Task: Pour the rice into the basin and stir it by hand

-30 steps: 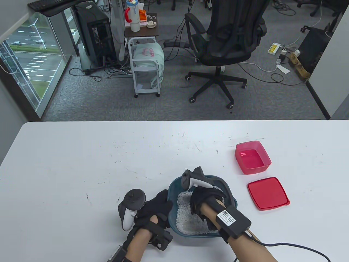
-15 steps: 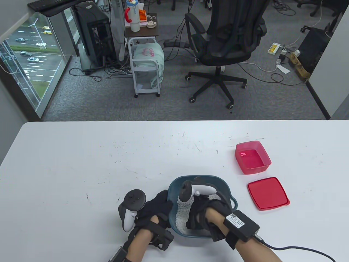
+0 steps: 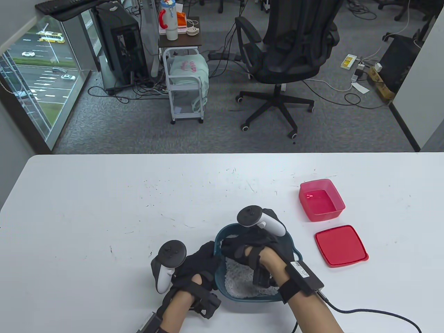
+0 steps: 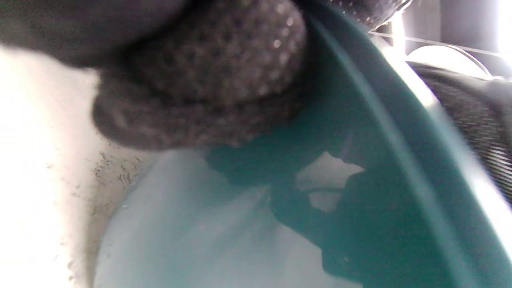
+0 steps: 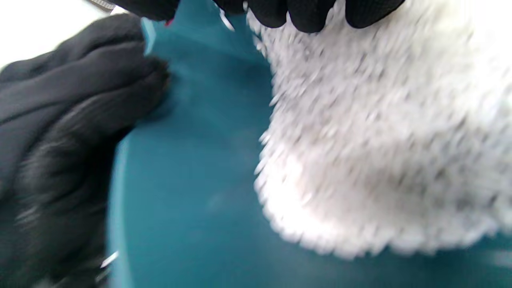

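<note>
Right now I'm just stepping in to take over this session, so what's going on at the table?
The rice is already in the teal basin. The right hand is down inside it, stirring the grains, while the left hand grips the basin's left rim to steady it. The emptied pink container and its red lid sit apart on the table, to the right.

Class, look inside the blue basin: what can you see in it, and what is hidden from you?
Inside the basin lies white rice, heaped toward one side, with the right hand over it. The left hand grips the rim. The right fingertips and the rice beneath that hand are covered.
</note>
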`<state>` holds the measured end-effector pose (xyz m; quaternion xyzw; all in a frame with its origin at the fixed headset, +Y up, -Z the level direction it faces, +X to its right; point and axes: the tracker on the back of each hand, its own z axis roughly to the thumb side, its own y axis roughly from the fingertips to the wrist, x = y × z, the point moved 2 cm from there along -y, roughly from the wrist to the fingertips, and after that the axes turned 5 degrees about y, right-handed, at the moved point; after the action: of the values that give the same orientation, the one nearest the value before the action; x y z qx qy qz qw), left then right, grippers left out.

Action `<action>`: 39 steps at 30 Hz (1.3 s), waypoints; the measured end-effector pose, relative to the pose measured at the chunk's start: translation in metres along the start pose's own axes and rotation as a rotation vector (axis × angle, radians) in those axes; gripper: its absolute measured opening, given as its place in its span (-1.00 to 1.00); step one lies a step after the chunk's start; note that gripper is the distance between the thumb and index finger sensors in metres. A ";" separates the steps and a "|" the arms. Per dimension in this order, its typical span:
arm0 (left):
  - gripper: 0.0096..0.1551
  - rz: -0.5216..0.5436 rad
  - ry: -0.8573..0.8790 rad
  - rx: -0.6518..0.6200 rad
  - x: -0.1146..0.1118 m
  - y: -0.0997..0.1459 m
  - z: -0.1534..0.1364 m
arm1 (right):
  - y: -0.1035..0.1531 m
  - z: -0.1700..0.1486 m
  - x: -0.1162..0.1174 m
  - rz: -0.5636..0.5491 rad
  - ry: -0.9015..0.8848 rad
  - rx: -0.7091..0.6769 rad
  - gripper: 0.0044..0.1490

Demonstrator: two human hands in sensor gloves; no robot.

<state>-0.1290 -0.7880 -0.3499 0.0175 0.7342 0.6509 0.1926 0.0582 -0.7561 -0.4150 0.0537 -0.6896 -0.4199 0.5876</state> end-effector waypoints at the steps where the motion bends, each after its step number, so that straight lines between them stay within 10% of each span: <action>1: -0.24 -0.001 0.001 0.000 0.000 0.000 0.000 | 0.001 0.000 -0.003 -0.038 0.057 0.038 -0.15; 5: -0.24 -0.003 0.003 -0.001 0.000 0.000 0.000 | 0.006 -0.007 -0.011 -0.136 0.403 0.285 -0.21; 16: -0.24 0.010 0.026 0.013 0.000 0.000 0.000 | 0.023 -0.020 0.029 0.126 0.602 0.435 -0.18; 27: -0.24 -0.004 0.031 0.013 0.000 0.000 0.000 | 0.019 0.003 0.051 0.375 -0.020 -0.179 -0.11; 39: -0.24 -0.011 0.016 0.005 0.000 0.000 0.000 | 0.008 0.002 0.000 -0.104 0.216 0.132 -0.15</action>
<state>-0.1287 -0.7882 -0.3501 0.0089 0.7372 0.6483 0.1902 0.0593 -0.7499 -0.4099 0.1731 -0.6448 -0.3953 0.6309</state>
